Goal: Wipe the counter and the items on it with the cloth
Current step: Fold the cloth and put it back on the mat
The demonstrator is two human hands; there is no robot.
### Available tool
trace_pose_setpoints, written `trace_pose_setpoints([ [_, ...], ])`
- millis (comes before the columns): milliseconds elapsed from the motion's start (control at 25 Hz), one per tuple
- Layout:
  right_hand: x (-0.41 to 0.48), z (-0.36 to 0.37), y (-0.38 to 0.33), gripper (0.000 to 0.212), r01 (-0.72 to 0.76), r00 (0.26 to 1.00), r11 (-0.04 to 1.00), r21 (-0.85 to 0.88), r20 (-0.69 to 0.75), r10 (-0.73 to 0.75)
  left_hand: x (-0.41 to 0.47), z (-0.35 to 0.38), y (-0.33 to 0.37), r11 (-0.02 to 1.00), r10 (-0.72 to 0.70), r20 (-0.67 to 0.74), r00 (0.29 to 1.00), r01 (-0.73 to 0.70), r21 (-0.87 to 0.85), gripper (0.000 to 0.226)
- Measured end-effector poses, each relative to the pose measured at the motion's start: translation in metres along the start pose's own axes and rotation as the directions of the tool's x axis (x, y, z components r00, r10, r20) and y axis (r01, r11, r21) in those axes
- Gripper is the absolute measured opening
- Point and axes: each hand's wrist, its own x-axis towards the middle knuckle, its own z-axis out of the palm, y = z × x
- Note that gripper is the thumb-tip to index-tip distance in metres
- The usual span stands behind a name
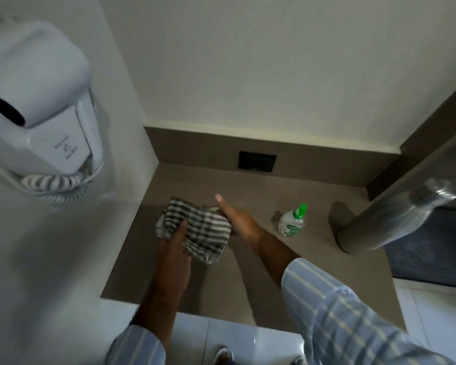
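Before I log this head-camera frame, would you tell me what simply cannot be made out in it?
- Right hand: its fingers sit behind the cloth, so the grip is unclear.
- Sanitizer bottle: label too small to read.
- Steel bottle: blurred.
- Hair dryer: cut off by the left edge.

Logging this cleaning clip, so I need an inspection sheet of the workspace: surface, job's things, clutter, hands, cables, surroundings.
Surface: brown counter in a wall corner, no spills seen.
Job's things: striped cloth, bunched, over the counter's left part; sanitizer bottle with green cap; steel water bottle standing at the right.
Clutter: nothing seen.
Hands: left hand grips the cloth, thumb on top; right hand at the cloth's right edge, one finger extended, grip hidden.
Cables: coiled cord under the wall hair dryer.
Surroundings: dark socket plate on the backsplash; white tiled floor below.
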Motion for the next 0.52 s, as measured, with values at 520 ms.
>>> trace_pose_setpoints([
  [520, -0.251, -0.246, -0.185, 0.018, 0.556, 0.783, 0.79, 0.26, -0.481, -0.393, -0.065, 0.315, 0.108, 0.928, -0.045, 0.637, 0.769, -0.205, 0.313, 0.018],
])
